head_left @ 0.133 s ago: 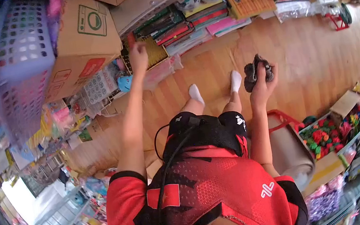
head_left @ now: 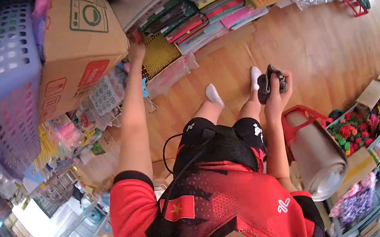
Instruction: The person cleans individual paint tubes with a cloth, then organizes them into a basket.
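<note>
My left hand (head_left: 136, 52) reaches forward to the shelf, between a large cardboard box (head_left: 80, 51) and a gold woven basket (head_left: 162, 54). Its fingers look closed at a small red object (head_left: 137, 35), whose kind I cannot tell. In front of my body, over the wooden floor, my right hand (head_left: 279, 95) grips a crumpled dark grey cloth (head_left: 267, 86). Thumb and fingers press into its folds, and part of it bulges out on the left side.
A purple plastic basket (head_left: 8, 89) stands by the box. Folders and papers (head_left: 215, 19) fill the low shelf ahead. Beside my right arm are a large roll (head_left: 317, 154) and a red stool (head_left: 305, 115). Colourful artificial flowers (head_left: 352, 133) sit farther right on the wooden floor (head_left: 225, 61).
My left hand has moved a little forward and left, closer to the cardboard box. The right hand keeps the cloth in nearly the same place. The whole view has shifted slightly.
</note>
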Action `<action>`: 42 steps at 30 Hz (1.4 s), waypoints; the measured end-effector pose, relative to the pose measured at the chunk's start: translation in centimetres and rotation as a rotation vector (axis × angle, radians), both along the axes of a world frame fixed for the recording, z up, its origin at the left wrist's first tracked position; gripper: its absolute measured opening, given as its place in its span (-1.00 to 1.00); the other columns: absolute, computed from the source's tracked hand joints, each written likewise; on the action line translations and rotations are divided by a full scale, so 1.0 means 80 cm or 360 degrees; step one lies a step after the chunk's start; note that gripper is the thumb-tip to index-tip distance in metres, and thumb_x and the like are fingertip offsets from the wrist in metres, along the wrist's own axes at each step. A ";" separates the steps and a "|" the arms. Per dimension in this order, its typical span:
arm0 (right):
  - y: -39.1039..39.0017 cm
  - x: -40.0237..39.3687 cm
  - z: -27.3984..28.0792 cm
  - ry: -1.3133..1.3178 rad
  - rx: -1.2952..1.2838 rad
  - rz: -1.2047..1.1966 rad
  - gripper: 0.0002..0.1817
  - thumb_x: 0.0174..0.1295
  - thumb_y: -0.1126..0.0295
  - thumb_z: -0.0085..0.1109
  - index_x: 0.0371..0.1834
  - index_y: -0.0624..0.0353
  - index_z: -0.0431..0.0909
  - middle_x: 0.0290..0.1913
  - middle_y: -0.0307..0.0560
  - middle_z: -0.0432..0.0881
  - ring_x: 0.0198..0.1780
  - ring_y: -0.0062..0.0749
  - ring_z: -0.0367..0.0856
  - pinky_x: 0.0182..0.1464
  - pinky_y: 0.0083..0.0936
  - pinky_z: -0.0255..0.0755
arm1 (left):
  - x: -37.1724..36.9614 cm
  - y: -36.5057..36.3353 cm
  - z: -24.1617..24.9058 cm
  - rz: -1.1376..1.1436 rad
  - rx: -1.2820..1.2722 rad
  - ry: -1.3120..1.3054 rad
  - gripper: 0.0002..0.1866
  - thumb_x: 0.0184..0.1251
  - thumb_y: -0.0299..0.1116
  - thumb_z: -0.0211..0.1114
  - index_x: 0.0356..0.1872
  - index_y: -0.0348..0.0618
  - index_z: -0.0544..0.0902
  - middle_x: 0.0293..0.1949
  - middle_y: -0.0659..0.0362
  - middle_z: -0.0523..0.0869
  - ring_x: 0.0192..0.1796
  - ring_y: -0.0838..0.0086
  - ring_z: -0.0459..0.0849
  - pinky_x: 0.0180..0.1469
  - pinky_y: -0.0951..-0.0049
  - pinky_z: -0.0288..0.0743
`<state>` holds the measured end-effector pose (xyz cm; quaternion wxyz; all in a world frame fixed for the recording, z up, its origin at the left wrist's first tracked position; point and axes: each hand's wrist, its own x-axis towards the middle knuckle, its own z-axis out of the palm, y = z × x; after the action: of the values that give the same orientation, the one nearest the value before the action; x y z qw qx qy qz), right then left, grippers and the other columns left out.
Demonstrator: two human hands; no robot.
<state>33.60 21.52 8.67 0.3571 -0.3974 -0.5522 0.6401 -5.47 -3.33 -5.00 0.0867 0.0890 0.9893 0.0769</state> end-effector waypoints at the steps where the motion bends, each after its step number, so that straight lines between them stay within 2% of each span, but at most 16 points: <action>1: -0.015 0.006 -0.002 -0.0056 -0.0003 -0.0005 -0.91 0.23 0.52 0.01 -0.23 0.26 0.46 -0.29 -0.18 0.53 -0.26 -0.61 0.45 -0.18 -0.66 0.35 | -0.006 -0.010 -0.021 0.0105 -0.0122 -0.0110 -0.51 0.30 -0.11 -0.01 0.15 -0.23 0.33 -0.22 -0.12 0.62 -0.13 0.09 0.60 -0.10 0.16 0.40; 6: -0.068 0.011 0.012 -0.0162 -0.0008 -0.0091 -0.90 0.22 0.54 0.00 -0.22 0.26 0.46 -0.27 -0.20 0.51 -0.25 -0.62 0.44 -0.18 -0.66 0.34 | 0.004 0.005 -0.065 -0.0098 0.0278 0.0160 -0.52 0.41 -0.17 -0.20 0.28 -0.13 0.19 0.05 -0.21 0.46 0.08 0.05 0.48 0.05 0.17 0.37; 8: -0.080 0.013 0.026 -0.0211 0.0013 -0.0102 -0.91 0.24 0.48 -0.01 -0.24 0.25 0.43 -0.33 -0.24 0.48 -0.29 -0.64 0.41 -0.19 -0.68 0.31 | 0.032 0.025 -0.039 -0.0011 0.0154 0.0189 -0.68 0.34 -0.32 -0.12 -0.09 -0.29 0.50 -0.16 -0.13 0.60 -0.14 0.09 0.59 -0.14 0.09 0.46; 11: -0.082 0.015 0.040 -0.0212 0.0120 -0.0093 -0.90 0.25 0.48 -0.02 -0.23 0.26 0.43 -0.33 -0.25 0.48 -0.30 -0.65 0.41 -0.20 -0.69 0.30 | 0.030 0.019 -0.033 -0.0114 -0.0166 0.0177 -0.67 0.36 -0.31 -0.16 -0.02 -0.23 0.47 -0.06 -0.09 0.57 -0.06 0.13 0.57 -0.07 0.08 0.43; 12: -0.081 0.013 0.045 -0.0177 0.0071 -0.0050 -0.90 0.25 0.48 -0.02 -0.24 0.26 0.43 -0.33 -0.25 0.48 -0.30 -0.65 0.40 -0.20 -0.70 0.30 | -0.072 -0.049 -0.189 -0.0359 -0.0664 0.0335 -0.34 0.20 -0.03 0.05 0.29 -0.11 0.18 0.07 -0.21 0.46 0.10 0.09 0.49 0.07 0.20 0.40; 15: -0.068 0.008 0.047 -0.0109 0.0032 0.0042 -0.91 0.27 0.47 -0.02 -0.24 0.25 0.43 -0.33 -0.25 0.48 -0.30 -0.66 0.41 -0.22 -0.70 0.30 | -0.018 0.006 -0.059 -0.0088 -0.0136 -0.0169 -0.38 0.16 -0.13 0.10 0.23 -0.20 0.26 0.04 -0.21 0.49 0.01 0.09 0.55 -0.01 0.17 0.47; 16: -0.062 0.007 0.045 -0.0107 0.0086 0.0076 -0.91 0.27 0.47 -0.02 -0.24 0.24 0.44 -0.33 -0.25 0.49 -0.30 -0.66 0.41 -0.23 -0.69 0.31 | -0.026 0.003 -0.111 -0.0069 -0.0116 -0.0177 -0.38 0.16 -0.13 0.10 0.23 -0.20 0.26 0.04 -0.21 0.49 0.01 0.09 0.55 -0.01 0.17 0.47; 18: -0.049 0.006 0.054 -0.0075 0.0123 0.0106 -0.92 0.22 0.54 0.01 -0.24 0.24 0.46 -0.27 -0.21 0.53 -0.25 -0.65 0.45 -0.22 -0.70 0.34 | -0.048 -0.053 -0.202 -0.0676 0.0078 0.0836 -0.45 0.14 -0.13 0.15 0.11 -0.25 0.38 -0.15 -0.21 0.59 -0.15 0.03 0.62 -0.13 0.11 0.51; 21: -0.035 0.003 0.081 -0.0020 -0.0066 0.0176 -0.92 0.23 0.54 0.00 -0.24 0.24 0.46 -0.30 -0.21 0.53 -0.28 -0.64 0.46 -0.24 -0.69 0.35 | 0.056 0.006 -0.023 -0.0118 0.0202 -0.0039 -0.66 0.30 -0.28 -0.01 0.02 -0.23 0.44 -0.07 -0.19 0.54 -0.03 -0.05 0.50 -0.01 0.05 0.35; 27: 0.004 -0.005 0.121 0.0107 0.0055 0.0497 -0.92 0.23 0.53 0.01 -0.23 0.25 0.45 -0.36 -0.24 0.52 -0.33 -0.66 0.45 -0.27 -0.68 0.36 | 0.195 -0.024 0.090 -0.0120 0.0640 0.0203 -0.77 0.26 -0.31 0.12 -0.20 -0.28 0.52 -0.39 -0.23 0.59 -0.35 0.04 0.61 -0.30 0.20 0.46; 31: 0.041 -0.013 0.127 0.0173 0.0090 0.0756 -0.93 0.21 0.53 0.02 -0.27 0.25 0.47 -0.34 -0.27 0.52 -0.29 -0.69 0.42 -0.23 -0.69 0.34 | 0.271 -0.026 0.139 0.0194 0.1266 0.0242 -0.73 0.28 -0.28 0.18 -0.20 -0.33 0.51 -0.48 0.09 0.61 -0.43 0.48 0.57 -0.34 0.54 0.42; 34: 0.063 -0.021 0.125 0.0285 0.0184 0.0914 -0.95 0.27 0.43 0.00 -0.28 0.15 0.40 -0.43 -0.27 0.48 -0.45 -0.68 0.44 -0.45 -0.69 0.34 | 0.321 0.005 0.195 0.0427 0.2084 0.0401 -0.77 0.31 -0.29 0.14 -0.15 -0.24 0.51 -0.34 0.17 0.61 -0.32 0.53 0.57 -0.23 0.57 0.42; 36: 0.072 -0.024 0.125 0.0313 0.0070 0.1026 -0.95 0.27 0.43 0.00 -0.28 0.14 0.39 -0.44 -0.27 0.48 -0.48 -0.67 0.43 -0.49 -0.69 0.33 | 0.340 0.026 0.215 0.0769 0.3263 0.0360 -0.76 0.33 -0.27 0.12 -0.08 -0.16 0.49 -0.21 0.19 0.56 -0.19 0.55 0.54 -0.12 0.56 0.41; 37: 0.077 -0.026 0.125 0.0319 -0.0043 0.1079 -0.95 0.27 0.42 0.00 -0.28 0.13 0.37 -0.45 -0.27 0.48 -0.51 -0.66 0.43 -0.53 -0.69 0.32 | 0.349 0.036 0.224 0.0798 0.3277 0.0424 -0.76 0.33 -0.27 0.12 -0.08 -0.16 0.49 -0.21 0.19 0.56 -0.19 0.55 0.54 -0.12 0.56 0.41; 39: 0.081 -0.031 0.128 0.0372 0.0009 0.1185 -0.94 0.27 0.42 0.00 -0.27 0.11 0.35 -0.46 -0.25 0.48 -0.56 -0.64 0.43 -0.59 -0.69 0.30 | 0.366 0.056 0.251 0.0419 0.4249 -0.0250 -0.71 0.33 -0.20 0.11 0.00 -0.06 0.47 -0.19 0.21 0.52 -0.23 0.51 0.52 -0.09 0.47 0.43; 42: 0.077 -0.031 0.148 0.0400 -0.0193 0.1379 -0.93 0.26 0.42 0.01 -0.27 0.13 0.36 -0.45 -0.23 0.51 -0.52 -0.62 0.46 -0.54 -0.68 0.32 | 0.386 0.098 0.308 0.0881 0.4260 -0.0220 -0.63 0.36 -0.15 0.06 0.13 -0.02 0.40 -0.34 0.26 0.43 -0.33 0.59 0.41 -0.16 0.51 0.39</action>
<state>31.11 27.71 20.54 0.0967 -0.0692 -0.5815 0.8048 25.39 4.49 19.64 -0.0342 -0.0988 0.1384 0.9848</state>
